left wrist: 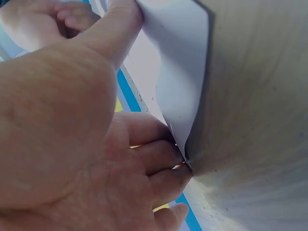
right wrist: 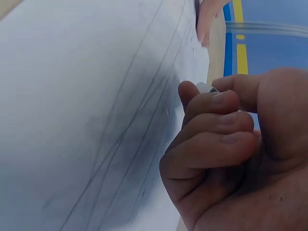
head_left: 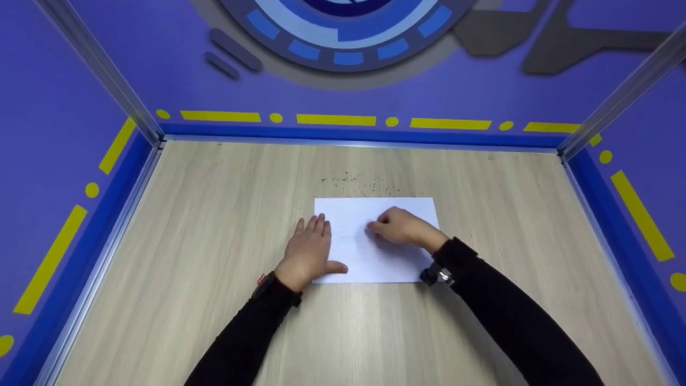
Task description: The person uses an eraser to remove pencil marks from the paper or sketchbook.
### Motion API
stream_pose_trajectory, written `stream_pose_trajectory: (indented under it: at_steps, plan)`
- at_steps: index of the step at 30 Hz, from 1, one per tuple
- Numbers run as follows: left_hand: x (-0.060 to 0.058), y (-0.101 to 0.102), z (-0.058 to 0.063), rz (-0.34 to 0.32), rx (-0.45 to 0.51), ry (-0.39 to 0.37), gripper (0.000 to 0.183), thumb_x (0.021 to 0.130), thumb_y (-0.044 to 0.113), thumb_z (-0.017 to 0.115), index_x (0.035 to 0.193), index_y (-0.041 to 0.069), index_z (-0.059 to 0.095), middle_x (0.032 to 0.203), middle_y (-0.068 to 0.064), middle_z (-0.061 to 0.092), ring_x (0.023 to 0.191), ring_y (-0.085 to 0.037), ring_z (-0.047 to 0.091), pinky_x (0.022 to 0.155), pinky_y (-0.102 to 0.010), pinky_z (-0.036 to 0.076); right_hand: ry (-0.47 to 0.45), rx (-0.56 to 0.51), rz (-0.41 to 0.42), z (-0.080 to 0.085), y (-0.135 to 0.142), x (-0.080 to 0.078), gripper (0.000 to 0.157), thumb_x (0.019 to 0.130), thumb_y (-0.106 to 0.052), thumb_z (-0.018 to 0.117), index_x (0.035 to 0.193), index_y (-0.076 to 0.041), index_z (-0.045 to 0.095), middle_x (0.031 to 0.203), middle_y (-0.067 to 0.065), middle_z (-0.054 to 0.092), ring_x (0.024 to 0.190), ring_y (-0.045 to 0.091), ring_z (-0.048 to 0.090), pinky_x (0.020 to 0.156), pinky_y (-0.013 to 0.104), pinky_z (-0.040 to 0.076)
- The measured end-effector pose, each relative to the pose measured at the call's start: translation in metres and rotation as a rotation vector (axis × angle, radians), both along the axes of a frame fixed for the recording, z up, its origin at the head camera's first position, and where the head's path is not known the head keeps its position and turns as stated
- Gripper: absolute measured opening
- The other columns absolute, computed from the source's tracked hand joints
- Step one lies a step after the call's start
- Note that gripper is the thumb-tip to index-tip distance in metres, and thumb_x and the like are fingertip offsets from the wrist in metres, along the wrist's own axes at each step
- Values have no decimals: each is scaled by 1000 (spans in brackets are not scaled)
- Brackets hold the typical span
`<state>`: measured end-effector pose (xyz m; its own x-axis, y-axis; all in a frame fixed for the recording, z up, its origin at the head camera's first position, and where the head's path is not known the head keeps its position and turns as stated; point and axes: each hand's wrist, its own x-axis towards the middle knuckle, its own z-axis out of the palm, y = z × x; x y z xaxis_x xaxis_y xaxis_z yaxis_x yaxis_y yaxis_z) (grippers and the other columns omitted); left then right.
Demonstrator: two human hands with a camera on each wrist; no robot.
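Observation:
A white sheet of paper (head_left: 364, 265) lies on the wooden table, with thin grey pencil lines (right wrist: 126, 130) crossing it in the right wrist view. My left hand (head_left: 308, 249) rests flat along the sheet's left edge, fingers straight and thumb spread onto the paper. In the left wrist view, that edge of the paper (left wrist: 180, 62) bows up slightly off the table. Over the middle right of the sheet, my right hand (head_left: 402, 225) pinches a small white eraser (right wrist: 204, 87) between thumb and index finger, its other fingers curled. Most of the eraser is hidden by the fingers.
Dark crumbs (head_left: 348, 179) are scattered on the table (head_left: 236, 187) just behind the sheet. Blue panels with yellow marks (head_left: 336, 119) wall in the back and both sides, with metal rails (head_left: 375, 143) along the table's edges.

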<state>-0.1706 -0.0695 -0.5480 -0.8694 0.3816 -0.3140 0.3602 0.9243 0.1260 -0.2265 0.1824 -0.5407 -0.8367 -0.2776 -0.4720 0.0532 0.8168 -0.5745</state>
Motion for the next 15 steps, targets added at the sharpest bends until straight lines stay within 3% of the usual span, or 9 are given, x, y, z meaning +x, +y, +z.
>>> stream_pose_trajectory:
  at_steps: [9, 11, 15]
  plan:
    - [1, -1, -1, 1, 17, 12, 125, 87, 77, 78, 169, -7, 35, 180, -27, 29, 171, -40, 29, 142, -59, 19, -21, 14, -48, -7, -65, -17, 47, 108, -43, 64, 69, -17, 66, 62, -6, 49, 59, 13, 47, 57, 29, 40]
    - [0, 0, 0, 2, 12, 5, 125, 87, 77, 78, 170, -7, 34, 181, -26, 28, 171, -39, 28, 142, -58, 19, -7, 16, -58, -22, -73, -25, 45, 107, -42, 63, 69, -17, 65, 63, -4, 51, 60, 15, 50, 57, 31, 41]
    - [0, 0, 1, 2, -3, -2, 125, 88, 78, 76, 170, -5, 33, 182, -25, 27, 172, -38, 27, 142, -57, 18, 10, 28, -89, -32, -80, -30, 43, 104, -38, 59, 66, -18, 59, 65, -1, 53, 61, 18, 52, 56, 33, 42]
